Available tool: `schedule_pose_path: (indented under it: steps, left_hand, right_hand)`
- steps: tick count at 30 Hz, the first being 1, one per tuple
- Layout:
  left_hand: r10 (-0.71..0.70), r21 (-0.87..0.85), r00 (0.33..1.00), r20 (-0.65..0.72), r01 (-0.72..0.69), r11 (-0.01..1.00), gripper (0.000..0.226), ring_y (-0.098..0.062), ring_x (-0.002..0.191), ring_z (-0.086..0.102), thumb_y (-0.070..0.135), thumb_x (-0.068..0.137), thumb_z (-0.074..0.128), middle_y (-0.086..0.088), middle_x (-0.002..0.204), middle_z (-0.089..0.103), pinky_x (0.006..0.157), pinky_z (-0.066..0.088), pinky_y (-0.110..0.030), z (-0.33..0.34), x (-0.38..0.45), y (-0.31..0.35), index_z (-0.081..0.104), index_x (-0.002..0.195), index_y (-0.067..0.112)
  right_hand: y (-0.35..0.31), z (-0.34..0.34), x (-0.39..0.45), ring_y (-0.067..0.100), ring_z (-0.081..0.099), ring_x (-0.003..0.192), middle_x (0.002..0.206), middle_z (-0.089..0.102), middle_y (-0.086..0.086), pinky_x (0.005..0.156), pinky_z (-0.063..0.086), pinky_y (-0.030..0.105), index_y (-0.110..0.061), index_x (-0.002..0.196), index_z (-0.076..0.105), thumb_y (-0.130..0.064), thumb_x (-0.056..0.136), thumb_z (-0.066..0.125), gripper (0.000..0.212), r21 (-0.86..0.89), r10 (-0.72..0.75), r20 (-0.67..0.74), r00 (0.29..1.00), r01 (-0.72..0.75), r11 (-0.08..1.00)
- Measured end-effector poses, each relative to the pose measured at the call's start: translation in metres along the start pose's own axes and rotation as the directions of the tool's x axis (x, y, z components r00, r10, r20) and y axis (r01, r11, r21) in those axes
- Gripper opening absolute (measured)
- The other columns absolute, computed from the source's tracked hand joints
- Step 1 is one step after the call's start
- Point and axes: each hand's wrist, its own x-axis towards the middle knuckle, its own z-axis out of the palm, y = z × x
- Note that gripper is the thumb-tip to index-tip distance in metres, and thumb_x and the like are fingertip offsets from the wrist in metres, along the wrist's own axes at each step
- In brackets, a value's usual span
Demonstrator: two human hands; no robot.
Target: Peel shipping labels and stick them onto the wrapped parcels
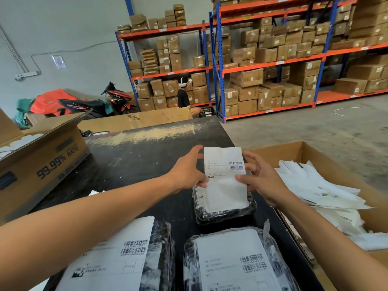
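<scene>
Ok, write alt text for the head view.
Both hands, left hand and right hand, hold a shipping label over a black wrapped parcel on a dark table. Two labelled parcels lie nearer; warehouse shelves stand behind.

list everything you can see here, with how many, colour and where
shipping label: 1, white with barcodes, held in both hands over the far parcel
wrapped parcels: 3, dark under clear wrap, on the table; two near ones already labelled
table: 1, black, centre
printed carton: 1, brown, open, left of the table
backing-paper carton: 1, brown, right of the table, full of white sheets
shelving racks: blue and orange, back wall, stacked with brown boxes, too many to count
motorbike: 1, red and black, back left
other person: 1, dark top, by the racks
left hand: pinching the label's left edge
right hand: pinching the label's right edge
</scene>
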Motion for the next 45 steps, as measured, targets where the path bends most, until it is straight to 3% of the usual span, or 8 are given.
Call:
schedule_pose_path:
  steps: [3, 7, 13, 18, 25, 31, 39, 45]
  left_hand:
    - [0.014, 0.009, 1.000, -0.022, -0.014, 1.000, 0.091, -0.024, 0.087, 0.068, -0.010, 0.076, 0.069, 0.001, 0.147, 0.042, 0.064, 0.060, -0.035, -0.001, -0.003, 0.001, 0.023, 0.146, 0.025]
    - [0.035, 0.044, 0.999, -0.016, -0.034, 0.998, 0.093, -0.013, 0.081, 0.060, -0.006, 0.076, 0.071, 0.003, 0.148, 0.041, 0.063, 0.059, -0.025, -0.001, -0.008, 0.000, 0.020, 0.148, 0.024]
    - [0.011, -0.011, 1.000, -0.023, -0.011, 1.000, 0.091, -0.020, 0.077, 0.066, -0.009, 0.075, 0.071, 0.001, 0.149, 0.039, 0.066, 0.060, -0.036, -0.003, -0.008, -0.002, 0.024, 0.146, 0.023]
    - [-0.023, 0.023, 1.000, -0.016, 0.023, 0.999, 0.081, -0.014, 0.081, 0.063, -0.012, 0.075, 0.069, -0.002, 0.147, 0.041, 0.057, 0.058, -0.025, 0.001, -0.009, -0.007, 0.033, 0.139, 0.019]
    - [-0.089, 0.062, 0.996, -0.007, 0.089, 0.994, 0.083, -0.028, 0.089, 0.065, -0.015, 0.075, 0.067, -0.006, 0.148, 0.039, 0.061, 0.060, -0.030, 0.006, -0.001, -0.006, 0.029, 0.142, 0.016]
    - [-0.127, 0.057, 0.992, 0.018, 0.126, 0.990, 0.086, -0.030, 0.092, 0.064, -0.016, 0.076, 0.067, -0.007, 0.146, 0.039, 0.061, 0.060, -0.031, 0.009, -0.001, -0.010, 0.025, 0.145, 0.013]
    - [-0.145, 0.071, 0.989, 0.040, 0.142, 0.987, 0.084, -0.027, 0.094, 0.062, -0.015, 0.077, 0.066, -0.008, 0.141, 0.046, 0.059, 0.059, -0.028, 0.012, 0.005, -0.013, 0.025, 0.144, 0.013]
    - [-0.163, 0.109, 0.985, 0.050, 0.157, 0.982, 0.082, -0.029, 0.097, 0.062, -0.014, 0.077, 0.068, -0.008, 0.140, 0.046, 0.059, 0.059, -0.027, 0.012, 0.009, -0.017, 0.026, 0.143, 0.013]
  right_hand:
    - [-0.004, 0.000, -0.004, 0.020, 0.069, 0.089, 0.105, 0.072, 0.005, 0.058, 0.053, 0.033, -0.021, 0.136, 0.040, 0.006, 0.079, 0.068, 0.069, -0.001, -0.033, 0.013, 0.999, 0.033, 0.999]
    - [-0.007, -0.001, -0.010, 0.022, 0.069, 0.096, 0.101, 0.073, 0.002, 0.077, 0.056, 0.041, -0.021, 0.134, 0.041, 0.004, 0.079, 0.069, 0.067, -0.006, -0.072, -0.004, 0.997, 0.072, 0.997]
    - [-0.018, -0.002, -0.010, 0.009, 0.072, 0.078, 0.094, 0.073, -0.009, 0.060, 0.054, 0.019, -0.029, 0.131, 0.037, 0.000, 0.080, 0.070, 0.067, -0.103, -0.116, -0.003, 0.993, 0.115, 0.988]
    - [-0.007, 0.006, -0.010, 0.002, 0.067, 0.070, 0.101, 0.068, -0.009, 0.063, 0.050, 0.016, -0.020, 0.140, 0.032, -0.003, 0.080, 0.071, 0.074, -0.249, -0.109, -0.010, 0.994, 0.103, 0.963]
    - [0.005, 0.009, -0.001, 0.011, 0.066, 0.090, 0.096, 0.063, -0.019, 0.068, 0.050, 0.022, -0.024, 0.143, 0.030, -0.010, 0.081, 0.072, 0.076, -0.314, -0.076, -0.037, 0.996, 0.061, 0.947]
    - [0.013, 0.008, 0.001, -0.015, 0.060, 0.076, 0.094, 0.061, -0.024, 0.057, 0.045, 0.009, -0.024, 0.142, 0.030, -0.011, 0.081, 0.072, 0.076, -0.358, -0.050, -0.038, 0.998, 0.033, 0.933]
    - [0.014, 0.010, 0.005, -0.009, 0.060, 0.079, 0.101, 0.062, -0.016, 0.053, 0.045, 0.009, -0.025, 0.143, 0.028, -0.012, 0.081, 0.072, 0.077, -0.411, -0.057, -0.035, 0.998, 0.038, 0.911]
    - [0.017, 0.012, 0.003, 0.011, 0.067, 0.079, 0.105, 0.061, -0.015, 0.068, 0.052, 0.023, -0.027, 0.143, 0.026, -0.014, 0.081, 0.072, 0.078, -0.484, -0.087, -0.021, 0.996, 0.066, 0.873]
